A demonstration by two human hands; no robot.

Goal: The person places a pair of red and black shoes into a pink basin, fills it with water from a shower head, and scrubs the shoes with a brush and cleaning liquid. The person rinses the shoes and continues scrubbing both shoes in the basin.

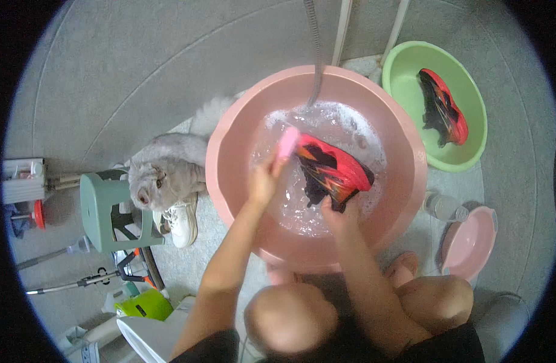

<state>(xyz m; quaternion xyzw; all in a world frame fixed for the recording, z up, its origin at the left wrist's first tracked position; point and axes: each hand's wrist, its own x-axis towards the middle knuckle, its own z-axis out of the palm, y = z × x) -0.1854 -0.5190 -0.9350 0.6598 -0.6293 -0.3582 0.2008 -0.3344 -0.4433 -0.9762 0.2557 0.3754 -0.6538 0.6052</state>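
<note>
A red and black sports shoe (pixel 350 170) is tilted above cloudy, foamy water in a large pink basin (pixel 234 181). My right hand (pixel 341 215) grips the shoe by its lower edge, on the side nearest me. In my left hand (pixel 264 181) is a pink brush (pixel 288 141), blurred, its head against or close beside the shoe's left end. The brush's bristles cannot be made out. A matching shoe (pixel 444 109) lies in a green basin (pixel 402 68) at the upper right.
A grey hose (pixel 314 45) hangs into the pink basin. Left of it, a grey cat (pixel 157 181) is beside a green stool (pixel 92 213) and white shoes (pixel 182 224). To the right are a clear jar (pixel 443 207) and a small pink basin (pixel 470 242). A mop (pixel 151 267) lies lower left.
</note>
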